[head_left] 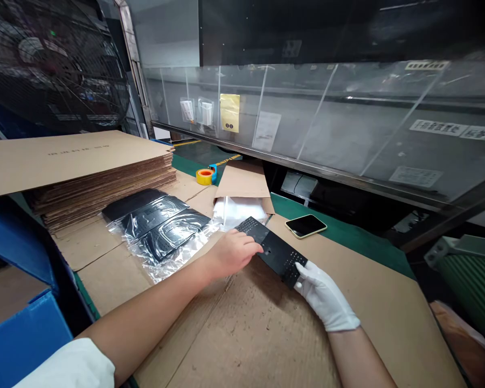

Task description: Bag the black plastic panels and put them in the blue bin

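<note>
Black perforated panel (pixel 279 253) tilts above the cardboard (pixel 242 337); right hand (pixel 322 295) (gloved) pinches its 4 o'clock end, left hand (pixel 231 253) (bare) curls at its 9 o'clock edge, gripping or just touching, can't tell. Carton (pixel 244 180) at 11, phone (pixel 306 226) at 2. Possible trouble: smudges from bare fingertips, scuffed corner if the gloved pinch slips.

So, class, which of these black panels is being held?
The perforated black panel in the gloved right hand, with the bare left hand against it; the other black panels lie farther left among clear plastic.
</note>
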A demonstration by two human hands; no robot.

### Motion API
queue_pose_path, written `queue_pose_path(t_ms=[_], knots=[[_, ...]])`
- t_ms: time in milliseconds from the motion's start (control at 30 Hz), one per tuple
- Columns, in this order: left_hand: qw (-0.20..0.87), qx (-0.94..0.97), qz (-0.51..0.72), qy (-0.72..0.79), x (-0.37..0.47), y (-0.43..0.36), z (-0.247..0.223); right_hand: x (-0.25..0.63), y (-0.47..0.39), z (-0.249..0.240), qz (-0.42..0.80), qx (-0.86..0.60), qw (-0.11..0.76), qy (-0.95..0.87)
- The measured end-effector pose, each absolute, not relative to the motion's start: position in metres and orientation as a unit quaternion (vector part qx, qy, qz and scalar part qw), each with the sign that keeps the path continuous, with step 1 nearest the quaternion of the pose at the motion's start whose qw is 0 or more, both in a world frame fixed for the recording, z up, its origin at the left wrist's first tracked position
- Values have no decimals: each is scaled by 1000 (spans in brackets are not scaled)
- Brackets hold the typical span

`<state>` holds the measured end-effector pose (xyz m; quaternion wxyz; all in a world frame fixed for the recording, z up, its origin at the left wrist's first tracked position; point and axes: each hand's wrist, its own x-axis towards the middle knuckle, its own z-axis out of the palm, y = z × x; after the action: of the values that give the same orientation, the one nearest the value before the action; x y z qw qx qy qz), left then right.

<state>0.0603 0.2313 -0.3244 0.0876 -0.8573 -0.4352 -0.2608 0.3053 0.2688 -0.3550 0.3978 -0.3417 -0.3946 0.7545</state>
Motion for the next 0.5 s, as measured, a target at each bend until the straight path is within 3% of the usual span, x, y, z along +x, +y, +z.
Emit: queue_pose_path(t_ms=[233, 367, 500], knots=[[100, -901, -211, -364, 79, 220, -327, 294, 262, -354, 754, -337, 388, -409], [60, -868, -320, -375, 66, 218, -312, 285, 262, -361, 674, -380, 440, -455], [174, -743, -426, -485, 44, 222, -301, 280, 256, -362, 534, -412, 481, -560]])
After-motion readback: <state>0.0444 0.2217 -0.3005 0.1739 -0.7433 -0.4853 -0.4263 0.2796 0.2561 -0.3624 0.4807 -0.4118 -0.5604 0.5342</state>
